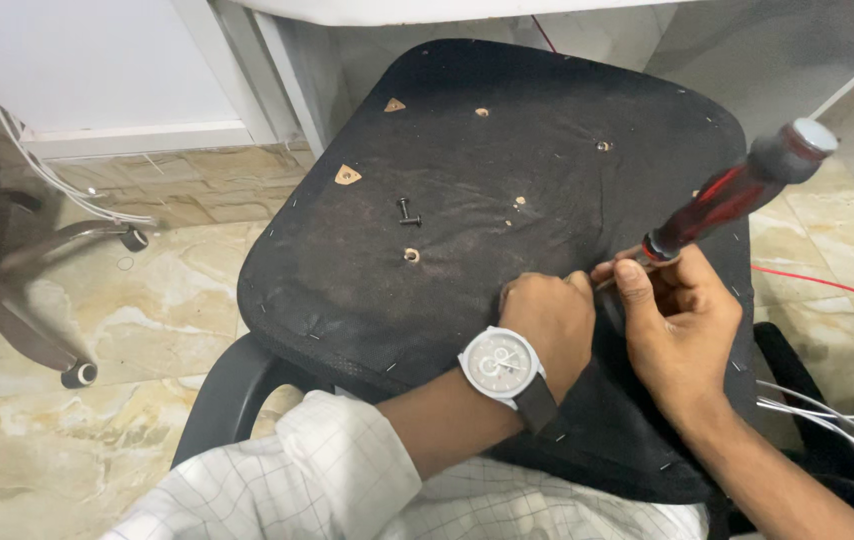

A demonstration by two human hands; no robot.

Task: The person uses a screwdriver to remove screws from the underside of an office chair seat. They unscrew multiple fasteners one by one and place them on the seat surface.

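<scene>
Fingers of the right hand [682,320] are pinched on a red-handled screwdriver [737,190], its long axis running toward two o'clock; the left hand [547,325] is curled shut beside its tip on the upturned chair seat [467,190].

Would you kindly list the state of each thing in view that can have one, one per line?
Chair seat: turned underside up, dusty black fabric, screw holes open.
Loose screw: lying free on the seat.
Screwdriver: tilted, red handle up, shaft gripped low.
Right hand: closed on the screwdriver.
Left hand: fist resting on the seat beside the tip.
Wristwatch: strapped on the left wrist.
Wheeled chair base: detached, on the floor.
</scene>
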